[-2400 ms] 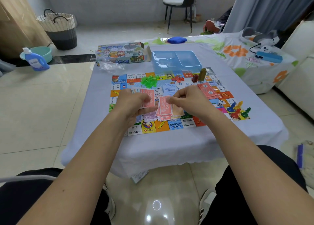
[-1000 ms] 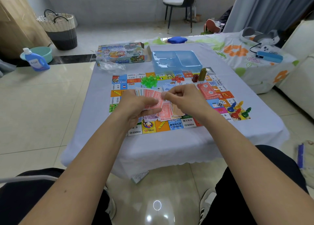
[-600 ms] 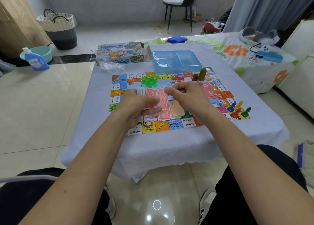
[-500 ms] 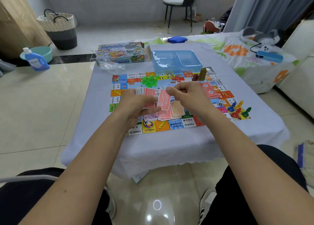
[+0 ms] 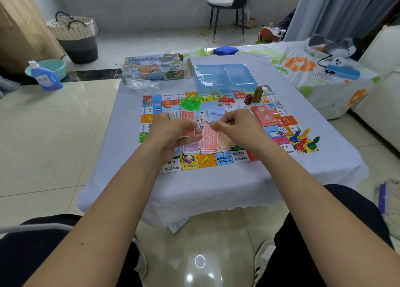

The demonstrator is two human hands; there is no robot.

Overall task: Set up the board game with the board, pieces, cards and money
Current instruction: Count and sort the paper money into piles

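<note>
L hand (image 5: 173, 132) grips a fan of bills (image 5: 184, 117) over the board (image 5: 190, 163), mid table. Below it, 3 sorted money piles (image 5: 207, 143): purple, red, tan. R hand (image 5: 236, 128), fingers curled, pinches 1 red bill (image 5: 209, 135) above the red pile. Far R: 1 red stack (image 5: 263, 115), 1 die (image 5: 281, 131), 4 pawns (image 5: 304, 138).

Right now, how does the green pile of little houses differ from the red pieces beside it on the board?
The green houses are translucent bright green and heaped in a tight mound; the red pieces are opaque red and lie scattered flat. The green pile is bigger and sits to the left of the red pieces. Both rest on the far strip of the board, in front of the blue tray, untouched by either hand.
</note>
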